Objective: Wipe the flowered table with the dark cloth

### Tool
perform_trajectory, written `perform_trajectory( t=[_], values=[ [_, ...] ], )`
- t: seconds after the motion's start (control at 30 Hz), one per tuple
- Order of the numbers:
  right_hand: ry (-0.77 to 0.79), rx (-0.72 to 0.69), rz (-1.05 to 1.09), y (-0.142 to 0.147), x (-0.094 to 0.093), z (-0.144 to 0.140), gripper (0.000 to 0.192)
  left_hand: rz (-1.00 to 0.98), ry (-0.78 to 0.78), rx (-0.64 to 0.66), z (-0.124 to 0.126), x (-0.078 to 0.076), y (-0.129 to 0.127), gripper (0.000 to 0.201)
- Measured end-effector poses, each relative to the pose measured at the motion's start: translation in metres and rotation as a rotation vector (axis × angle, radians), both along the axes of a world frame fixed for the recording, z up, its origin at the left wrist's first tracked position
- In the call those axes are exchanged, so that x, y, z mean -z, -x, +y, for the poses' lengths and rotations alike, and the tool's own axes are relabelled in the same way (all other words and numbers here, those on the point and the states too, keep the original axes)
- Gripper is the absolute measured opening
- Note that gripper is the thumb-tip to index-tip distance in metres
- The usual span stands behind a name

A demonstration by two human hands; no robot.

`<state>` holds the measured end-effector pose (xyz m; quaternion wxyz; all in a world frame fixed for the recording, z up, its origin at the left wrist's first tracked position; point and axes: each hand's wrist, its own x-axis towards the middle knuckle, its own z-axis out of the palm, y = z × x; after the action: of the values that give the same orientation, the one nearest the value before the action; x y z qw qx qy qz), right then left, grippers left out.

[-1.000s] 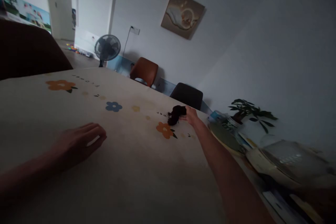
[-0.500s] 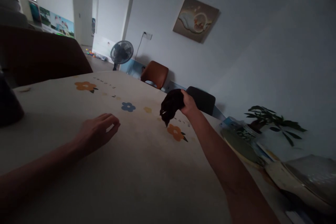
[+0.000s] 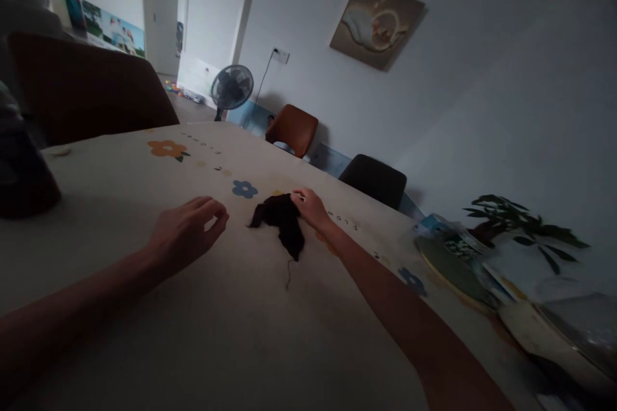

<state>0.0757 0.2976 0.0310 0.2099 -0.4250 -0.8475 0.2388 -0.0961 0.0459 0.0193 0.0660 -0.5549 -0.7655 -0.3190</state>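
A dark, limp piece of black cloth (image 3: 288, 225) lies bunched on the flower-printed tablecloth (image 3: 250, 327). A thin loose thread trails from its near end. My right hand (image 3: 309, 207) pinches the cloth's upper right edge between thumb and fingers. To the left, my left hand (image 3: 190, 228) rests at the table with fingers loosely curled and a gap to the thumb; it holds nothing and is apart from the cloth. Whether the cloth is a garment cannot be made out in the dim light.
A dark container (image 3: 24, 170) stands at the left edge. On the right are a potted plant (image 3: 525, 225), a green round mat (image 3: 453, 273) and a pale bowl-like vessel (image 3: 544, 337). Chairs (image 3: 373, 180) and a fan (image 3: 232, 87) stand beyond the table.
My right hand has brought the black cloth left and down onto the table, where it now lies more spread with its thread showing. My left hand stays nearly in place. The view has shifted slightly.
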Motion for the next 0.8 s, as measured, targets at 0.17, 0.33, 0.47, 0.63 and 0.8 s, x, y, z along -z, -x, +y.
perform_trajectory(
  t=[0.17, 0.33, 0.47, 0.63, 0.8],
  values=[
    [-0.052, -0.049, -0.275, 0.022, 0.034, -0.02, 0.064, 0.042, 0.003, 0.092, 0.001, 0.002, -0.004, 0.02],
    [-0.077, 0.038, -0.423, 0.055, 0.043, -0.004, 0.071, 0.107, -0.058, 0.184, 0.002, 0.008, -0.006, 0.027],
    [-0.082, 0.044, -0.454, 0.088, 0.038, 0.004, 0.072, 0.164, -0.121, 0.137, 0.002, 0.006, -0.005, 0.03],
    [-0.062, -0.06, -0.434, 0.142, 0.033, -0.013, 0.077, 0.158, -0.064, 0.002, 0.003, -0.002, 0.0, 0.027],
    [-0.046, -0.324, -0.357, 0.205, 0.034, -0.075, 0.078, 0.128, -0.129, -0.136, 0.002, -0.009, 0.009, 0.028]
  ],
)
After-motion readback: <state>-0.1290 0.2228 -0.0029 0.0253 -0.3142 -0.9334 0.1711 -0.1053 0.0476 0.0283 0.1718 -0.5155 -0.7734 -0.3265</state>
